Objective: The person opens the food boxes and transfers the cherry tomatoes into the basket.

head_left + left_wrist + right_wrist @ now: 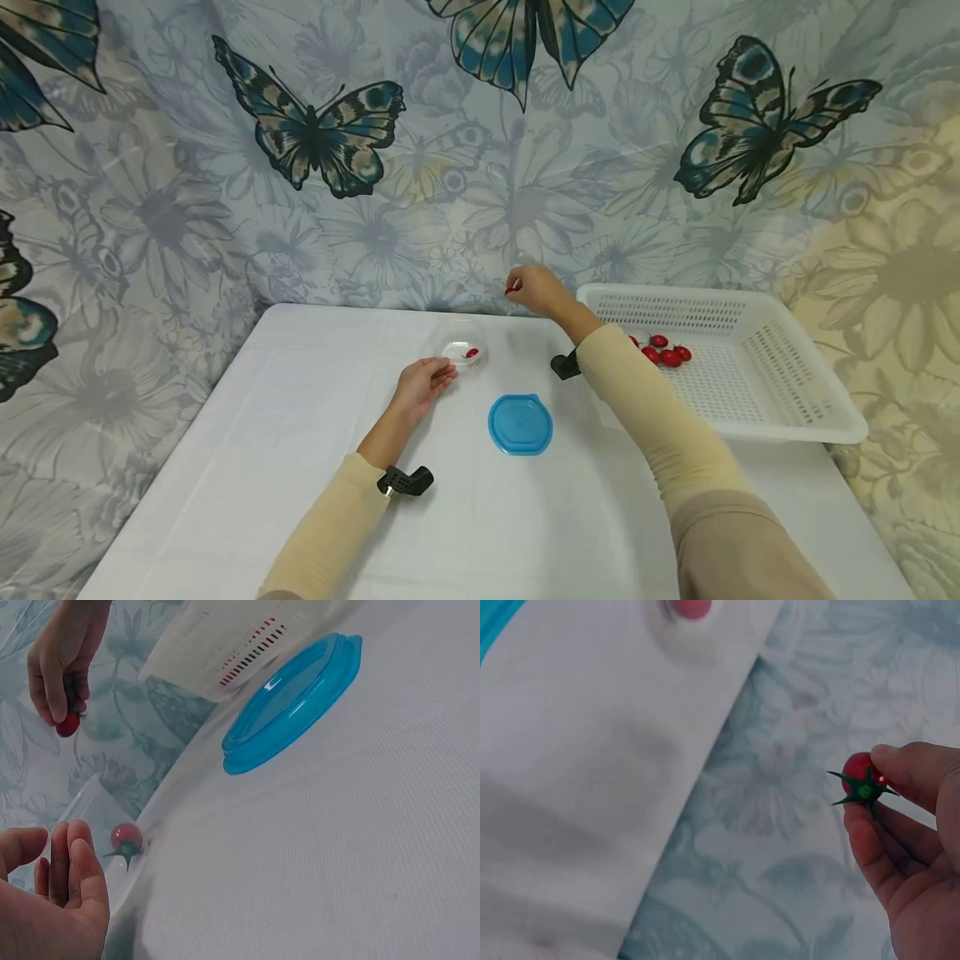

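Raised over the table's far edge, my right hand [538,289] pinches a red cherry tomato [856,774] between thumb and fingers. Its green star-shaped stem end shows in the right wrist view. My left hand [426,385] is at the near left side of a small clear plastic container [480,338], its fingers fairly straight and right at the wall. Inside the container lies one cherry tomato [126,837] with a green stem. A round blue lid [520,425] with a small tab lies flat on the table, to the right of the left hand.
On the right stands a white perforated basket [802,358] with several cherry tomatoes [671,358] in its left part, some hidden behind the right sleeve. A white cloth covers the table [225,433]. Behind it hangs a butterfly-print backdrop [525,192].
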{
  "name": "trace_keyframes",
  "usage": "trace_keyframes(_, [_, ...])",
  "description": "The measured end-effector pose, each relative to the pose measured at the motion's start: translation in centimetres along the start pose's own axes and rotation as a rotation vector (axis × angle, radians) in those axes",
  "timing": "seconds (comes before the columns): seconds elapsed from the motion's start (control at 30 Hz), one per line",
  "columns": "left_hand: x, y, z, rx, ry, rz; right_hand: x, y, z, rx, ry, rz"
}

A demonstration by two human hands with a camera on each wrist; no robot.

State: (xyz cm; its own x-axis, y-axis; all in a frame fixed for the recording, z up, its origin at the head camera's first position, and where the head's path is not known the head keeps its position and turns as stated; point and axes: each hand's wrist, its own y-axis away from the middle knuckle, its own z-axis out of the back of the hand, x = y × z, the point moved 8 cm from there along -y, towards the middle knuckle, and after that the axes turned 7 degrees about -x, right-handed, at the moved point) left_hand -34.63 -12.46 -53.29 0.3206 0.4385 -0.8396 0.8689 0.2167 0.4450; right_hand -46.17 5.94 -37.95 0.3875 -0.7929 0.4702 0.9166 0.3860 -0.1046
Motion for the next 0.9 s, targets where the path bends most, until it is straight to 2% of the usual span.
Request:
trace_keyframes(0.27, [-0.1,-0.2,-0.1,0.004,-0.018,0.002,-5.0,1.4,4.4,-0.078,-0.053,-0.060])
trace_keyframes(0.5, [-0.2,-0.1,-0.2,0.005,-0.021,-0.001,-9.0,2.9,7.5,-0.129,-0.004,-0.086])
trace_keyframes(0.7, [0.2,0.0,-0.1,0.008,-0.033,0.006,-12.3,5.0,9.2,-0.153,0.024,-0.109])
trace_keyframes(0.9, [0.2,0.1,0.0,0.006,-0.030,0.001,-15.8,7.1,10.3,-0.126,0.062,-0.194])
